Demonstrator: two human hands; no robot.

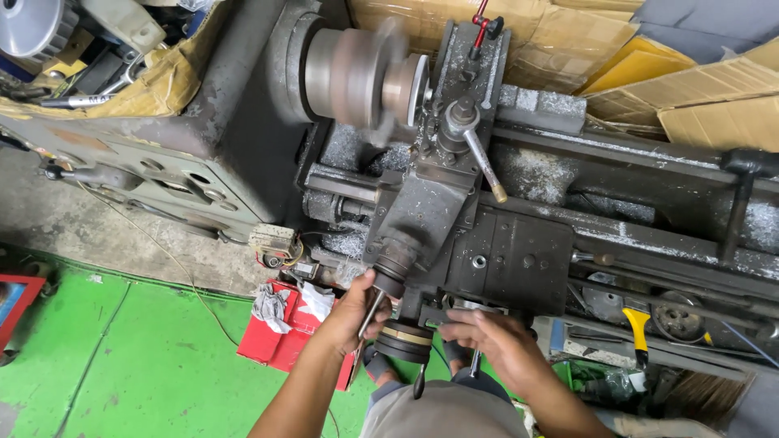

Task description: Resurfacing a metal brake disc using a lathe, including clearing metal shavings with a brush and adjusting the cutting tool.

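Observation:
I look down on a grey metal lathe (519, 251) whose chuck (365, 77) is blurred with spinning. My left hand (355, 312) is shut on the slim metal crank handle (372, 312) of the cross-slide, beside its dark dial collar (393, 272). My right hand (491, 341) rests on the carriage handwheel area at the apron's front edge, fingers curled over a handle that is mostly hidden. A larger dark handwheel (403, 341) sits between both hands. The tool post (459, 122) with its long lever (487, 170) stands close to the chuck.
Metal chips cover the lathe bed (568, 186). Cardboard sheets (698, 89) lie behind the machine. A red box (280, 341) with rags sits on the green floor (138, 365). A yellow-handled tool (637, 328) lies on the tray at right. Tools fill a carton (97, 65) at top left.

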